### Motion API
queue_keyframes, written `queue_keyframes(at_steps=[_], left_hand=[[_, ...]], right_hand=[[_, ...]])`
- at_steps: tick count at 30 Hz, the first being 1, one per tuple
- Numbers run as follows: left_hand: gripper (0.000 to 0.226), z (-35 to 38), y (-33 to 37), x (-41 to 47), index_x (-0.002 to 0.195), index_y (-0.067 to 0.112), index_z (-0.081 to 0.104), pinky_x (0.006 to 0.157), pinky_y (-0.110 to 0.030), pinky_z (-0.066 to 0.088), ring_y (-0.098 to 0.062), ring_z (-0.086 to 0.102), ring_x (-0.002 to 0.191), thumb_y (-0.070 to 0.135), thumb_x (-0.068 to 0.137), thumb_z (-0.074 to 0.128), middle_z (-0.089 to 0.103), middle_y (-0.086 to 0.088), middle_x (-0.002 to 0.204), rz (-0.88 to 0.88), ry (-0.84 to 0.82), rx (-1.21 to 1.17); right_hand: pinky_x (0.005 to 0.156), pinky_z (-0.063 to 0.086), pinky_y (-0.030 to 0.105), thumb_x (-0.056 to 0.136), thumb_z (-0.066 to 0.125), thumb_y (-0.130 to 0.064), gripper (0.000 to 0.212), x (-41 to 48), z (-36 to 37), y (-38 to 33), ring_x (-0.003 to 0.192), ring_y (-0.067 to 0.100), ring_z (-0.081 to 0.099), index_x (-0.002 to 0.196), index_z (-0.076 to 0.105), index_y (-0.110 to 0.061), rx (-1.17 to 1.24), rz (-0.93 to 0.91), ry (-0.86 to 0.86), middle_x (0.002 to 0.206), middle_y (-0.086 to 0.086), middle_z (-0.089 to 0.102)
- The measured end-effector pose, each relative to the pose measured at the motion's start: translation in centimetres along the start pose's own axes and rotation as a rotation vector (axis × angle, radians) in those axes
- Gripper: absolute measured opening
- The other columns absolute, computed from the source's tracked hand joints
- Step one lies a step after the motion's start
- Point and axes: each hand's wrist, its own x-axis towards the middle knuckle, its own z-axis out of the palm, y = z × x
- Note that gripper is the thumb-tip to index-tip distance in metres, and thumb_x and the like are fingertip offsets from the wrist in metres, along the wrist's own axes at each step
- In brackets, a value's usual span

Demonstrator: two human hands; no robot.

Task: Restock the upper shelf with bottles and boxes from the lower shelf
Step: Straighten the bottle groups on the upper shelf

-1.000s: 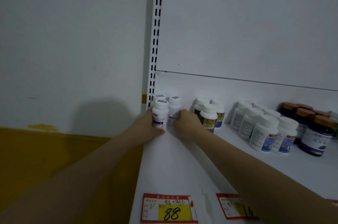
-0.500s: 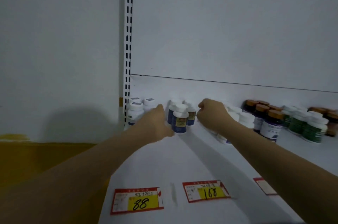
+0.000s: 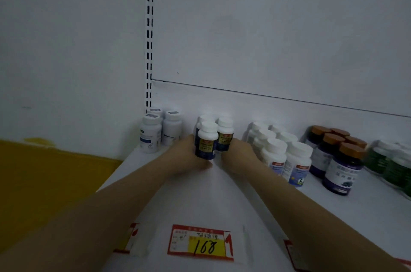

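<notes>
Left hand (image 3: pixel 189 156) and right hand (image 3: pixel 239 154) cupped either side of blue bottles (image 3: pixel 208 140), grip pressing cluster together, likely to tidy row; bottles on shelf (image 3: pixel 200 200) behind 168 price tag (image 3: pixel 200 241).

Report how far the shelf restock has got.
Done, by the look of it: groups of bottles already line the back of the shelf, from the white-labelled bottles to the brown-capped jars. In hand: the left hand and right hand bracket the dark-labelled white-capped bottles, above the 168 price tag. Left: the shelf's front is bare; no boxes show, and the lower shelf is out of view.
</notes>
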Motion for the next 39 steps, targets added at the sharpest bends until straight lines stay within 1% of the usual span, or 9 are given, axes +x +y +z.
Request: queue_keyframes(at_steps=[8,12,18,23,25,29,31,35,39], left_hand=[[0.036,0.4,0.2,-0.2,0.119,0.013,0.056,0.052,-0.01,0.03,-0.015,0.053,0.089,0.029,0.086,0.06,0.062,-0.01,0.119,-0.019,0.004,0.025],[0.047,0.5,-0.4,0.2,0.128,0.018,0.048,0.075,-0.018,0.033,-0.02,0.054,0.112,0.032,0.085,0.062,0.057,-0.007,0.129,-0.019,-0.002,0.029],[0.047,0.5,-1.2,0.2,0.124,0.013,0.05,0.071,-0.019,0.034,-0.019,0.056,0.106,0.034,0.084,0.064,0.059,-0.009,0.125,-0.024,0.008,0.017],[0.024,0.3,-0.4,-0.7,0.093,0.015,0.051,0.044,-0.012,0.027,-0.004,0.045,0.065,0.034,0.084,0.064,0.053,-0.003,0.094,-0.098,-0.017,0.104],[0.022,0.0,0.5,-1.4,0.097,0.014,0.054,0.046,-0.011,0.029,-0.008,0.047,0.07,0.03,0.085,0.063,0.055,-0.003,0.096,-0.114,-0.088,0.173],[0.05,-0.2,3.0,-3.1,0.123,0.011,0.054,0.076,-0.021,0.04,-0.019,0.057,0.103,0.029,0.08,0.071,0.06,-0.007,0.122,-0.069,-0.196,0.195],[0.052,0.4,4.6,-3.7,0.121,0.01,0.056,0.076,-0.022,0.044,-0.019,0.057,0.103,0.033,0.078,0.072,0.061,-0.006,0.117,-0.009,-0.234,0.171],[0.059,2.3,8.3,-4.5,0.127,0.007,0.047,0.051,-0.012,0.034,-0.013,0.048,0.091,0.041,0.082,0.066,0.055,-0.007,0.114,0.063,-0.234,0.123],[0.051,4.5,10.0,-3.7,0.126,0.013,0.05,0.07,-0.015,0.035,-0.011,0.05,0.1,0.035,0.083,0.066,0.053,-0.007,0.133,0.107,-0.172,0.044]], right_hand=[[0.067,0.036,0.025,0.091,0.043,-0.008,0.022,0.0,0.2,0.4,0.103,0.028,0.059,0.106,0.057,0.0,0.032,-0.014,0.038,0.115,0.016,0.06],[0.067,0.037,0.024,0.09,0.045,-0.007,0.008,-0.5,0.1,0.1,0.102,0.029,0.06,0.093,0.051,-0.007,0.115,0.02,0.033,0.112,0.017,0.061],[0.068,0.037,0.024,0.089,0.047,-0.007,0.02,-2.1,-0.3,-0.6,0.105,0.03,0.058,0.107,0.053,-0.001,0.233,0.075,0.037,0.116,0.018,0.06],[0.072,0.037,0.024,0.089,0.049,-0.011,0.022,-5.2,-0.8,-0.9,0.105,0.028,0.056,0.108,0.053,-0.001,0.22,0.068,-0.003,0.114,0.016,0.058],[0.069,0.036,0.024,0.09,0.048,-0.012,0.013,-6.4,-1.9,-1.0,0.097,0.027,0.056,0.094,0.055,-0.002,0.163,0.056,-0.019,0.106,0.016,0.058],[0.079,0.05,0.031,0.091,0.05,-0.018,0.03,-9.2,-4.8,0.4,0.101,0.027,0.061,0.111,0.061,0.001,0.108,0.009,-0.013,0.111,0.015,0.064],[0.075,0.052,0.028,0.091,0.052,-0.018,0.028,-10.8,-5.8,2.3,0.096,0.026,0.064,0.108,0.063,0.0,0.077,0.037,-0.095,0.107,0.015,0.066],[0.07,0.048,0.019,0.092,0.052,-0.019,0.027,-13.3,-7.1,7.9,0.089,0.02,0.06,0.113,0.059,-0.003,-0.011,0.129,-0.13,0.099,0.01,0.063],[0.083,0.05,0.028,0.093,0.054,-0.029,0.04,-12.5,-7.2,11.7,0.099,0.023,0.062,0.123,0.053,-0.003,0.025,0.168,-0.055,0.116,0.014,0.063]])
